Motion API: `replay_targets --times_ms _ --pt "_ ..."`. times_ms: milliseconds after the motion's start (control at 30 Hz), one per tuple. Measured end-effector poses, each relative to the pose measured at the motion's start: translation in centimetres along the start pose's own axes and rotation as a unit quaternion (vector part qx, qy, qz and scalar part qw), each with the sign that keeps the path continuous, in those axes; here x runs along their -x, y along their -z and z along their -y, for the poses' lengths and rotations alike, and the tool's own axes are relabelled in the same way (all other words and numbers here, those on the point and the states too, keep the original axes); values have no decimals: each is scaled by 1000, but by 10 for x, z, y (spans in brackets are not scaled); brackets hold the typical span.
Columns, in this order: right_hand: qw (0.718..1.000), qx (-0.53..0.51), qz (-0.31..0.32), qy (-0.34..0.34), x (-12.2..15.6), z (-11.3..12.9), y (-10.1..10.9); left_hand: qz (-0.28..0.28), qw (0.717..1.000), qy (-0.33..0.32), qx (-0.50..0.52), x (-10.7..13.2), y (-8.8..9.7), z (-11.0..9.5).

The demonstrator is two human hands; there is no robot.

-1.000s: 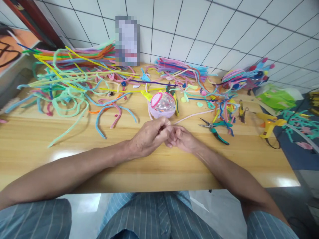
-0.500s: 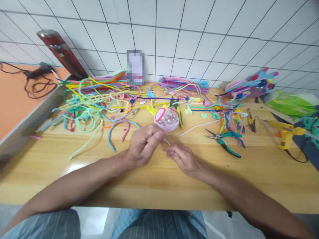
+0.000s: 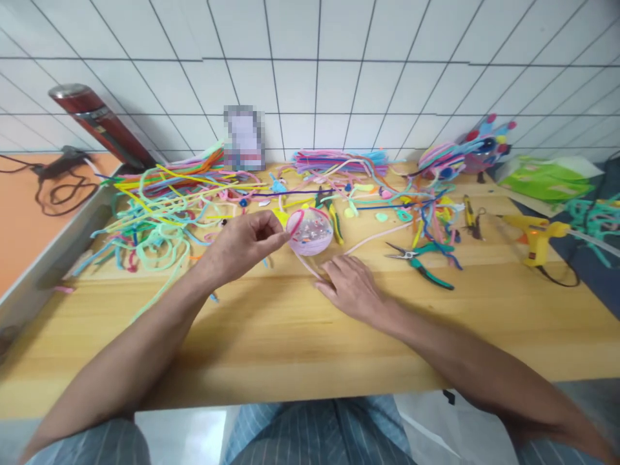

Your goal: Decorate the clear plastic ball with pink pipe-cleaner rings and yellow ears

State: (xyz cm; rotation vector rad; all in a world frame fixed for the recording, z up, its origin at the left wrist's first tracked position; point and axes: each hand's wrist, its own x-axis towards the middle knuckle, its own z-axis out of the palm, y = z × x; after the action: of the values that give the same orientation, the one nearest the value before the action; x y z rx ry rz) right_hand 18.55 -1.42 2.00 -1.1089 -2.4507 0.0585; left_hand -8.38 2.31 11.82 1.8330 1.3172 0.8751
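Note:
A pale pink pipe cleaner runs slantwise between my two hands, low over the wooden table. My left hand is closed in a pinch at its upper end, beside the ball. The other end goes in under the thumb and fingers of my right hand, which grips it close to the tabletop. Just behind the pipe cleaner sits a clear ball with coloured specks inside, a pink band on its upper left and pale pink wrapping round its base. Yellow-handled pliers lie partly behind the ball.
Teal-handled pliers and a yellow glue gun lie to the right. Loose pipe cleaners tangle at the left, with a bundle along the wall. A phone and a red flask stand at the back left.
My left hand has moved left and away from my right, so a longer stretch of pipe cleaner shows. My right hand has flattened toward the table. The whole view has shifted slightly.

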Motion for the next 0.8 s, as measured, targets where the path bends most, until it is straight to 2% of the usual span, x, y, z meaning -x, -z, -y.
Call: replay_targets --times_ms 100,200,367,467,567,633,733,767,800 --pt "998 44 41 23 -2 1 -5 -71 997 -11 20 -7 -1 0" --pt "995 47 60 66 1 7 -7 -114 993 1 8 -18 6 3" --pt "980 -45 90 173 9 16 -5 -192 981 -16 -38 -23 26 2" --pt "972 -85 97 197 11 20 -5 -259 963 -26 -64 -18 40 3" --pt "973 -140 85 160 7 23 -3 -330 943 -10 -45 -13 50 8" --pt "969 -221 47 97 2 25 6 -387 922 -18 -19 -10 53 13" --pt "926 -376 -6 -24 -9 22 31 -458 886 -50 48 -8 56 28" --pt "905 -420 -20 -58 -13 20 41 -459 885 -53 63 -8 55 35" --pt "887 -454 -35 -81 -16 17 51 -435 897 -56 59 -7 54 42"
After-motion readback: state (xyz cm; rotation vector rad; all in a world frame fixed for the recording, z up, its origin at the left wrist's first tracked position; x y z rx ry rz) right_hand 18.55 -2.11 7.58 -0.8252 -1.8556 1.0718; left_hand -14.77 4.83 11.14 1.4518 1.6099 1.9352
